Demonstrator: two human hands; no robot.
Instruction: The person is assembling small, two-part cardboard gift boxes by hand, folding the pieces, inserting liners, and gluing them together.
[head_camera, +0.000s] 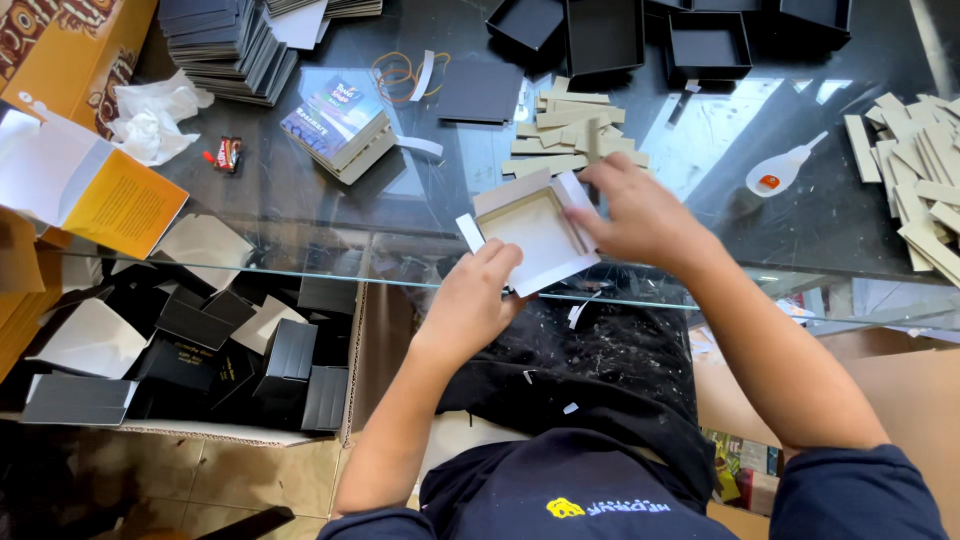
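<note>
Left hand (478, 290) and right hand (632, 212) grip a shallow cardboard tray (530, 232).

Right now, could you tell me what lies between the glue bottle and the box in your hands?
In the head view, bare glass table lies between glue bottle and box.

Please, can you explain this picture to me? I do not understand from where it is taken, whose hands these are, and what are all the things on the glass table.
There is one picture, from a camera worn on a person's head, looking down at their own two bare hands. No machine is involved.

The left hand and the right hand together hold a small shallow cardboard tray lying on white paper, just above the edge of a glass table.

On the table lie a pile of cardboard strips, more strips at the right, black box trays, a stack of dark sheets, rubber bands and a small white glue bottle. Under the table, a carton holds finished black boxes.
</note>
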